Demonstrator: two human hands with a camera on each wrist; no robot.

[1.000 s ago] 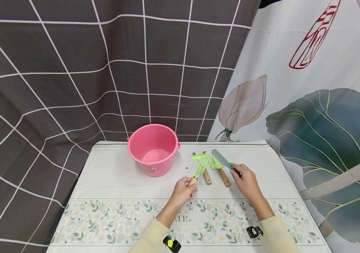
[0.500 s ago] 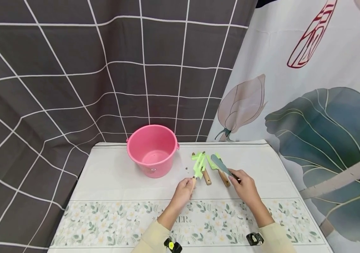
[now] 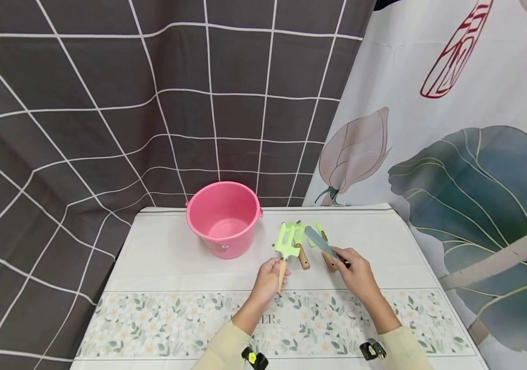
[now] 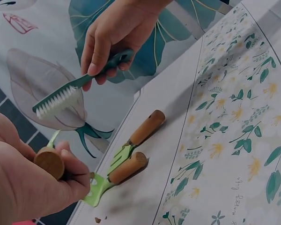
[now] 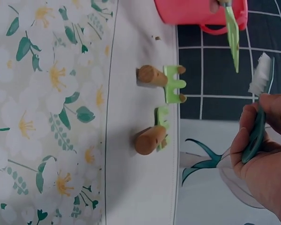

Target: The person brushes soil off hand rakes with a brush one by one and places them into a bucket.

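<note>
Left hand: the person's left hand (image 3: 268, 277) is curled round the pale wooden handle of a green fork (image 3: 286, 240), held up in front of the body.
Fork's line: long axis runs nearly straight away from the person, prongs at the far end, handle butt nearest the body.
Right hand: the right hand (image 3: 357, 266) grips a teal brush (image 3: 320, 241) by its handle, fingers closed about it, over to the fork's right and up above the table (image 3: 161, 252).
Brush's line: long axis slants, head pointing away and to the left, handle end in the palm; the white bristles (image 4: 56, 103) face down.
Tools, counted: four; one in each hand, two lying down.
Lying pair: a left lying tool (image 5: 171, 86) and a right lying tool (image 5: 151, 139), just beside each other, both with green heads away from the person and brown wooden handles toward the person. Brown ends show on the left one's prongs.
Crumbs: a few small dark crumbs (image 5: 157, 38) near the left tool.
Bucket: one pink bucket (image 3: 226, 248), upright, left of the tools; its round pink floor shows inside.
Backdrop: a dark gridded curtain (image 3: 240, 56) and a leaf-printed white curtain (image 3: 402, 67).
</note>
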